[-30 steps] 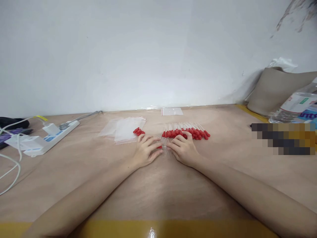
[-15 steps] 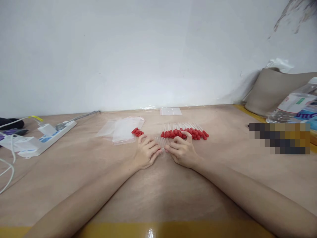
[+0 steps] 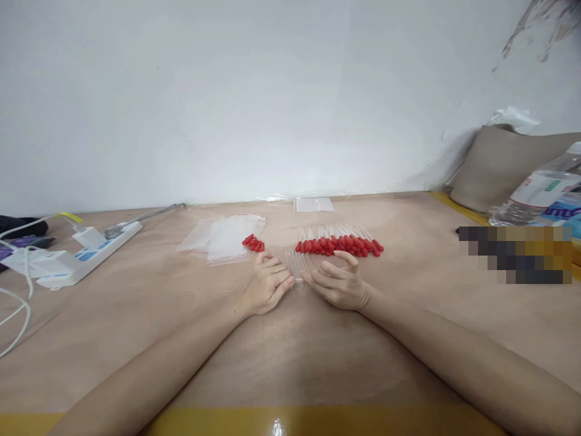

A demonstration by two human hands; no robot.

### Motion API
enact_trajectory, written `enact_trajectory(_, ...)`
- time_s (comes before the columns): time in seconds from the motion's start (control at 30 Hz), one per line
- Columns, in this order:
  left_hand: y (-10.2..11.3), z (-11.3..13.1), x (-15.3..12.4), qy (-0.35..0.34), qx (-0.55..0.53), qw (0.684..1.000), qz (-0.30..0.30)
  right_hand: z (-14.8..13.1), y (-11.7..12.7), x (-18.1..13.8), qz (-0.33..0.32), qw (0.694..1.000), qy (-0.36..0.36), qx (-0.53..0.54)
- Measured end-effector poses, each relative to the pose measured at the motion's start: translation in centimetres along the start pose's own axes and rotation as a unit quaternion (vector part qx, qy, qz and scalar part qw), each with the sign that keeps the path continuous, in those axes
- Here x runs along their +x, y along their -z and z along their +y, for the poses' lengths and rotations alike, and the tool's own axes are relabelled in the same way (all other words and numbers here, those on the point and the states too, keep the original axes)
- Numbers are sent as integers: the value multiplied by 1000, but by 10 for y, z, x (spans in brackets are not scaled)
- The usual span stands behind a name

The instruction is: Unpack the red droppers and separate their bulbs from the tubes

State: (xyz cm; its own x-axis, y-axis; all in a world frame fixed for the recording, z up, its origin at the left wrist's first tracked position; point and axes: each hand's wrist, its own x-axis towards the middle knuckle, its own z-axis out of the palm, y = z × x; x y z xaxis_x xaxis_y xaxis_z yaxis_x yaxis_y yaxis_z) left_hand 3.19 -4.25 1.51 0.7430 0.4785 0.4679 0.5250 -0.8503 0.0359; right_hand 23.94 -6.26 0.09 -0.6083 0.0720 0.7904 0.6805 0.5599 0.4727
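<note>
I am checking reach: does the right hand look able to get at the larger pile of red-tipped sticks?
Probably yes: the right hand is near the larger pile, nothing visibly blocking it, but its fingertips seem on clear plastic.

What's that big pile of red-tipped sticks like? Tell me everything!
The pile of red-tipped sticks lies on the brown tabletop, just beyond the right hand. Rounded red ends face the person; thin whitish shafts point toward the wall. They lie crowded side by side, some red ends overlapping. I can't tell what they're made of, or whether the hand touches them.
</note>
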Motion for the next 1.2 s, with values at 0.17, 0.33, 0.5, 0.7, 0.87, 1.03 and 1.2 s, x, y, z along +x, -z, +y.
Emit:
enact_trajectory(0.17,1,2,-2,26,-47,998,-15,0,-1,-5,-52,998,-17,22)
enact_trajectory(0.33,3,0,-3,40,-134,989,-43,-3,-2,-10,-84,995,-33,49)
enact_trajectory(0.5,4,-5,-4,34,-70,997,-11,-2,2,-2,-105,986,-101,80)
enact_trajectory(0.7,1,-11,-3,-33,47,989,134,-2,3,10,-214,926,-204,235)
enact_trajectory(0.87,0,-7,-3,-70,94,981,156,-5,0,11,-237,904,-227,274)
enact_trajectory(1.03,-1,-3,-3,-45,84,989,109,-7,-3,10,-158,948,-165,220)
enact_trajectory(1.2,-2,-5,-6,-15,49,997,58,-2,-1,5,-121,981,-81,125)
